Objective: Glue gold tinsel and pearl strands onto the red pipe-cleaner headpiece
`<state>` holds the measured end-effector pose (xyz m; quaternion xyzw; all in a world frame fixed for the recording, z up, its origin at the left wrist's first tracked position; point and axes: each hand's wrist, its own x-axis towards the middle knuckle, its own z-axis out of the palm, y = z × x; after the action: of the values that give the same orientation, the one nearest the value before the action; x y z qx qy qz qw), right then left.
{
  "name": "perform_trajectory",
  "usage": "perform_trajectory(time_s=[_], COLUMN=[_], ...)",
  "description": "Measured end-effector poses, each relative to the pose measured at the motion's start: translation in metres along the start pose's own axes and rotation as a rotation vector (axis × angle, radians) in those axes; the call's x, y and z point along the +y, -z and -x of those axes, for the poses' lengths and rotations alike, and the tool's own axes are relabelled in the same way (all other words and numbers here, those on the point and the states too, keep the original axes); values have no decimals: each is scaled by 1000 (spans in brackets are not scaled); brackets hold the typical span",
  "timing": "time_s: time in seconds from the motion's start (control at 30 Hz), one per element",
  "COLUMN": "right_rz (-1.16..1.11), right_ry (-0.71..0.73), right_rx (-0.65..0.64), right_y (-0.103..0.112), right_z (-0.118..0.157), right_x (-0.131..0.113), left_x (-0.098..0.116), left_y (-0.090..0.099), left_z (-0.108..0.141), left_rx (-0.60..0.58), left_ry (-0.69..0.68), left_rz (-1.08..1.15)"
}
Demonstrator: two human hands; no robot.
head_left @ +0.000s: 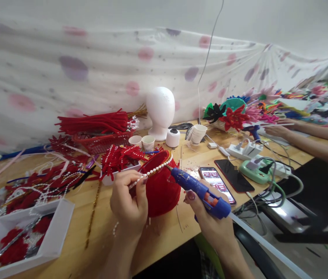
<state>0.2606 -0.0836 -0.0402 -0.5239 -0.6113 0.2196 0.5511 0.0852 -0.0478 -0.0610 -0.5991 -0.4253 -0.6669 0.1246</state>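
Note:
A red velvet band-like piece (164, 193) stands near the table's front edge, with gold trim and pearls along its upper rim. My left hand (130, 199) pinches the string of white pearl beads (155, 169) at the left of that rim; a loose end hangs below the hand. My right hand (213, 217) is wrapped round a blue glue gun (201, 192) with a long clear glue stick in its back. The gun's nozzle points left, close to the beads at the rim. Whether it touches them I cannot tell.
A white foam head (160, 110) stands behind, near paper cups (148, 143). Red craft pieces and a white box (62, 228) are at left. Phones (218, 184), a green power strip (255, 172) and cables lie right. Another person's hands (280, 130) work at far right.

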Motion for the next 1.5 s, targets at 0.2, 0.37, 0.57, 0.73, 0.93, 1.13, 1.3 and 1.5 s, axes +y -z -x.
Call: perform_trajectory(time_s=[0.2, 0.37, 0.57, 0.73, 0.93, 1.13, 1.3, 1.5], right_rz=[-10, 0, -50, -67, -80, -45, -21, 42], right_ry=[43, 98, 77, 96, 133, 158, 142, 129], right_rx=[-58, -106, -124, -143, -169, -171, -175, -130], right_y=[6, 9, 7, 5, 1, 0, 5, 10], right_z=[2, 2, 5, 6, 4, 6, 5, 5], right_x=[4, 2, 2, 0, -8, -6, -3, 2], left_x=[6, 8, 9, 10, 9, 9, 10, 10], left_y=[-5, -8, -9, -10, -10, -10, -10, -11], left_z=[-2, -4, -5, -5, -6, -6, -6, -5], left_rx=[17, 21, 19, 20, 24, 27, 20, 13], left_ry=[15, 22, 15, 19, 19, 27, 25, 32], left_rz=[-2, -29, -39, -47, -41, -41, -57, -63])
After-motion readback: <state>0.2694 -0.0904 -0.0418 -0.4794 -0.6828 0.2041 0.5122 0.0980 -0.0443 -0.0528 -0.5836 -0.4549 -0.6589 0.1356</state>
